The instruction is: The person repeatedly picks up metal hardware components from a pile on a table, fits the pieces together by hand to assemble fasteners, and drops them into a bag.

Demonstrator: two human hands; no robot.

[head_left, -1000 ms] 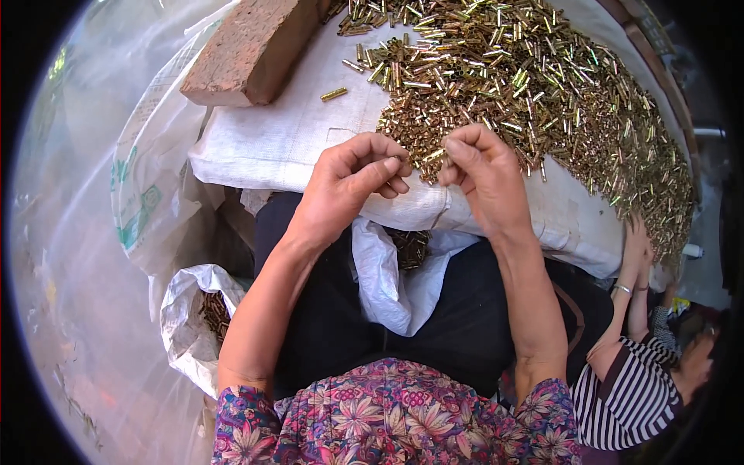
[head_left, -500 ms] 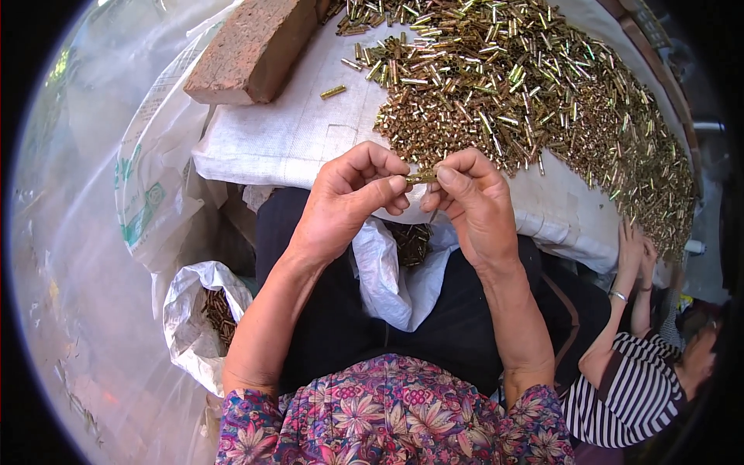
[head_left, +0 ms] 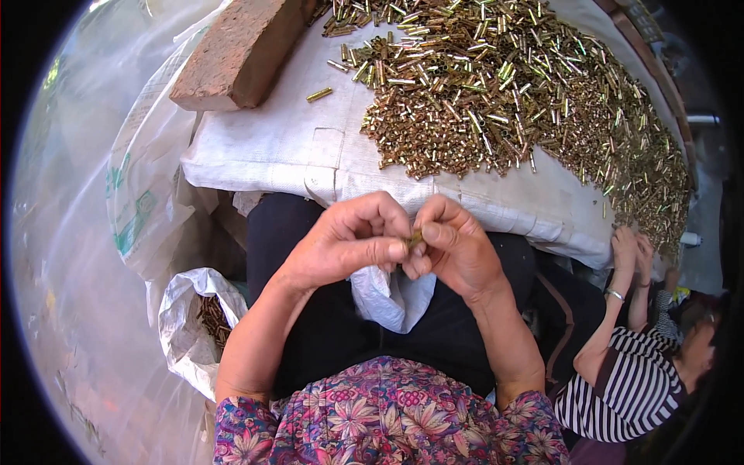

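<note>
Just beyond my lap, my left hand [head_left: 353,242] and my right hand [head_left: 459,246] meet with thumbs and fingers pinched. Between their fingertips is a small brass-coloured metal piece [head_left: 416,239], mostly covered by the fingers. Both hands appear to grip it. Beyond them, a big heap of small brass-coloured metal cylinders [head_left: 496,85] covers the far and right side of a white woven cloth [head_left: 310,143]. One loose cylinder [head_left: 319,94] lies apart on the cloth. Below my hands, a white bag [head_left: 385,298] sits between my knees, its mouth largely hidden by my fingers.
A red brick [head_left: 232,58] rests at the cloth's far left. By my left knee stands a white sack [head_left: 182,333] with brown metal pieces [head_left: 211,319] inside. Clear plastic sheeting [head_left: 70,232] hangs at left. At right, a person in a striped top [head_left: 632,387] reaches into the heap.
Both my hands have drawn back from the cloth's near edge toward my lap, keeping the metal piece between them. It is now more hidden by the fingers.
</note>
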